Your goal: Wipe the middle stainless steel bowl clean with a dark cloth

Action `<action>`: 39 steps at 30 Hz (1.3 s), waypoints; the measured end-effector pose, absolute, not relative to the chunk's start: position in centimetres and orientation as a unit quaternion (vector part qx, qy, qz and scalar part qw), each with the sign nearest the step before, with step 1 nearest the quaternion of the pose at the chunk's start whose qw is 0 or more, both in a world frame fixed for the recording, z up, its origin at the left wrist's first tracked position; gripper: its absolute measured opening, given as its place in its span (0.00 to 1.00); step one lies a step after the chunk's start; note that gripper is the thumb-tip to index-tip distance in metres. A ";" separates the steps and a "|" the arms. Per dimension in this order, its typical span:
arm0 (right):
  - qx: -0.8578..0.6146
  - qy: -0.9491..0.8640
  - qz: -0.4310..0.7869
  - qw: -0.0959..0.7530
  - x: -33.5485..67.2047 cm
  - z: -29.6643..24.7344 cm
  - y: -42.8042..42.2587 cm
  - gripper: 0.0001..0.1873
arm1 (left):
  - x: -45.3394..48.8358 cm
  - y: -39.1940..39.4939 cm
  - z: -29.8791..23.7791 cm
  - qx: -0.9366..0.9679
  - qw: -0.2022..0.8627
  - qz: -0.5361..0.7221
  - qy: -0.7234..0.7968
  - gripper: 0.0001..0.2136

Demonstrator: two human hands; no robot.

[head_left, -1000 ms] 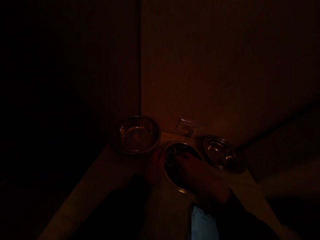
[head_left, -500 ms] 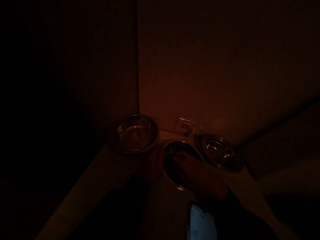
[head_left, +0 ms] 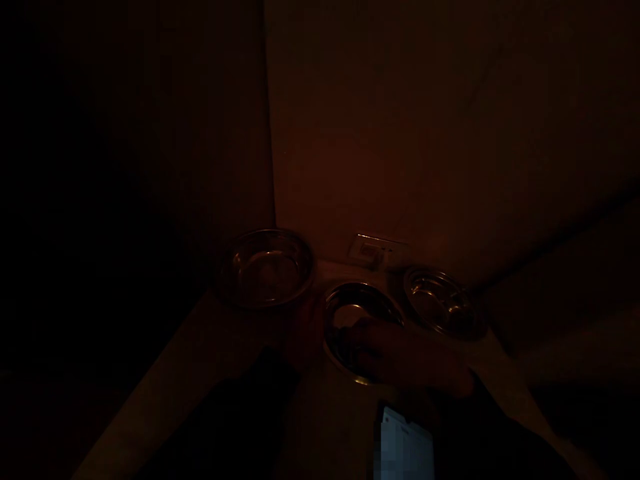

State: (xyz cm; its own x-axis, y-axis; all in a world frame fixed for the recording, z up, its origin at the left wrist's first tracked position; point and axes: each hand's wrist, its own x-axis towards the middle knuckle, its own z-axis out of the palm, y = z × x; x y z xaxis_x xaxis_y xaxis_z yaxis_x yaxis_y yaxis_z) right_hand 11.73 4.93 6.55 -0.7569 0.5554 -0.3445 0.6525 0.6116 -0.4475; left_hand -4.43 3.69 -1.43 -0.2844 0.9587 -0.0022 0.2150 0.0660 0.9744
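Darkness covered most of the head view, and only dim reddish outlines could be read. Two walls [head_left: 425, 133] met in a corner behind the work area; the left one was almost black. A pale tabletop [head_left: 200, 360] ran into that corner, its left edge fading into shadow and its near end cut off by the frame. Dark sleeves [head_left: 240, 413] entered from the bottom edge, their outlines hard to separate from the surroundings.

Three metal bowls stood in a row near the corner. The left bowl [head_left: 265, 267] was the largest and the right bowl [head_left: 443, 303] sat well apart from it. The middle bowl [head_left: 357, 303] lay between them, just in front of the wall.

The right hand [head_left: 405, 360] lay over the near half of the middle bowl, hiding that rim, with its fingers reaching inside. Whether its grip was spread or pressed together on something could not be told.

The left hand [head_left: 300, 333] rested against the bowl's left outer side. Its grip was likewise too dark to read.

A pale rectangle [head_left: 405, 447], blurred and cut off below, glowed under the right wrist. A small switch plate [head_left: 373, 248] sat low on the wall.
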 end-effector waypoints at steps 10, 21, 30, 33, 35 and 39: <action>0.358 0.904 -0.230 0.040 10.9 5.6 4.2 0.17 | -4.5 3.9 -1.2 0.488 0.389 0.502 0.599 0.15; 0.470 0.876 -0.088 0.068 11.1 4.6 5.7 0.20 | -4.4 3.6 -1.1 0.515 0.388 0.480 0.594 0.16; 0.424 0.894 -0.133 0.048 11.4 4.6 6.0 0.17 | -4.4 3.7 -1.2 0.502 0.386 0.485 0.603 0.15; 0.390 0.906 -0.158 0.039 11.3 4.7 5.8 0.19 | -4.4 3.7 -1.2 0.497 0.382 0.487 0.608 0.15; 0.365 0.913 -0.178 0.031 11.2 4.9 5.6 0.19 | -4.4 3.7 -1.2 0.496 0.386 0.486 0.607 0.16; 0.339 0.915 -0.218 0.022 11.2 5.4 5.2 0.19 | -4.3 3.7 -1.0 0.477 0.396 0.470 0.628 0.16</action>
